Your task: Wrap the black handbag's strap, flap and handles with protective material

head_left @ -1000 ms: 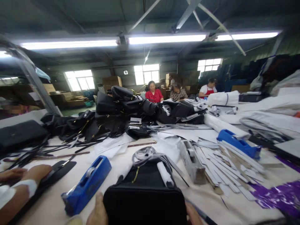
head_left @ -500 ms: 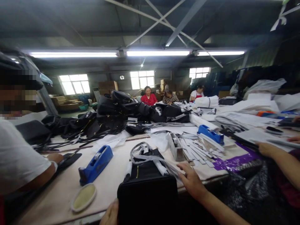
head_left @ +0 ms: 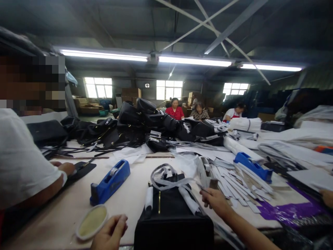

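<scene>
A black bag [head_left: 174,227] stands at the table's front edge. White wrapping covers the pieces on its sides, and a grey-wrapped strap [head_left: 171,184] is looped over its top. My left hand [head_left: 110,232] is just left of the bag, apart from it, with fingers curled together and nothing visible in them. To the right of the bag, my right hand [head_left: 215,203] is closed in a pinch beside a grey tape dispenser [head_left: 205,173]. Something thin shows at those fingertips, too small to name.
A blue tape dispenser [head_left: 110,182] and an oval dish [head_left: 92,222] are at left. Paper strips [head_left: 234,185] and another blue dispenser [head_left: 252,166] lie at right. Black bags [head_left: 140,121] are piled behind. A co-worker's arm [head_left: 33,170] reaches in from the left.
My left hand has come off the bag's side. My right hand has let go of the grey strap and moved close to the grey dispenser. The view has swung left.
</scene>
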{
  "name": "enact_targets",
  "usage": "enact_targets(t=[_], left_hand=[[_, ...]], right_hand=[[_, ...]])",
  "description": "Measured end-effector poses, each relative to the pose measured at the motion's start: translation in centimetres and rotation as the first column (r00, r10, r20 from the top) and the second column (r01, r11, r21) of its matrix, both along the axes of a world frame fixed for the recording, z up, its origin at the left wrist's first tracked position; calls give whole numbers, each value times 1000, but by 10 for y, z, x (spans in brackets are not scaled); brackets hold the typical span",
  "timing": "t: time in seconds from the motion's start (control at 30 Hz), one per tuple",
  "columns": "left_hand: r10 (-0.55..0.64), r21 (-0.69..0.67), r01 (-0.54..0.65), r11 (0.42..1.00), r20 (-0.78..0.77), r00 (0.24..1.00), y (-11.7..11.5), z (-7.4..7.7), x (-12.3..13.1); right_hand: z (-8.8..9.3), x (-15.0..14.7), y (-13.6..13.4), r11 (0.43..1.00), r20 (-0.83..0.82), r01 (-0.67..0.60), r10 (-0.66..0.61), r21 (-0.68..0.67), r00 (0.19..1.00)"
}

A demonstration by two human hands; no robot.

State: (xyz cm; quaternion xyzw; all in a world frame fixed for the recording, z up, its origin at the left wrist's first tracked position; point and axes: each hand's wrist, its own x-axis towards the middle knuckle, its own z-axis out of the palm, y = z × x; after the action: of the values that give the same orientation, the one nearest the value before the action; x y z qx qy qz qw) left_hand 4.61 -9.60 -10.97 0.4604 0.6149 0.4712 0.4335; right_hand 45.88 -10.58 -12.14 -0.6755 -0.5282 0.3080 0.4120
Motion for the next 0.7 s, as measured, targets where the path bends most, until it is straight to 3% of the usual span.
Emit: enact_targets(t=[0.1,0.2,0.27,0.33,0.37,0.43,0.5,0.53,0.57,0.7], left_hand=[[-108,42,106,993,43,993,17,40,26],[-366,-4,378,926,245,898,26,79,61],[-495,-118,589,799,426,757,24,96,87],[-562,-113,748,654,589,581,19,106,110],[-568,-61,784,618,654,499,15,110,120],[-547,67,755,652,732,407,9,117,131],[-512,110,682,723,748,423,7,124,131],[-495,89,661,745,737,460,8,128,126],[-484,57,647,761,713,506,11,132,120],[-472,-51,606,794,578,666,27,147,99]], right_hand=[[46,-7,-3,998,-218,22,-9,56,976],[97,-29,-12,982,-558,64,48,180,829],[124,-49,-23,968,-616,56,111,246,780],[141,-70,-36,956,-527,-43,196,289,827],[146,-78,-44,943,-426,-133,260,305,867],[148,-87,-56,869,-142,-387,444,309,885],[142,-82,-63,752,84,-611,612,248,787],[136,-75,-63,713,129,-666,656,219,744],[129,-66,-61,714,126,-671,660,201,741],[102,-34,-38,925,-173,-332,363,183,915]])
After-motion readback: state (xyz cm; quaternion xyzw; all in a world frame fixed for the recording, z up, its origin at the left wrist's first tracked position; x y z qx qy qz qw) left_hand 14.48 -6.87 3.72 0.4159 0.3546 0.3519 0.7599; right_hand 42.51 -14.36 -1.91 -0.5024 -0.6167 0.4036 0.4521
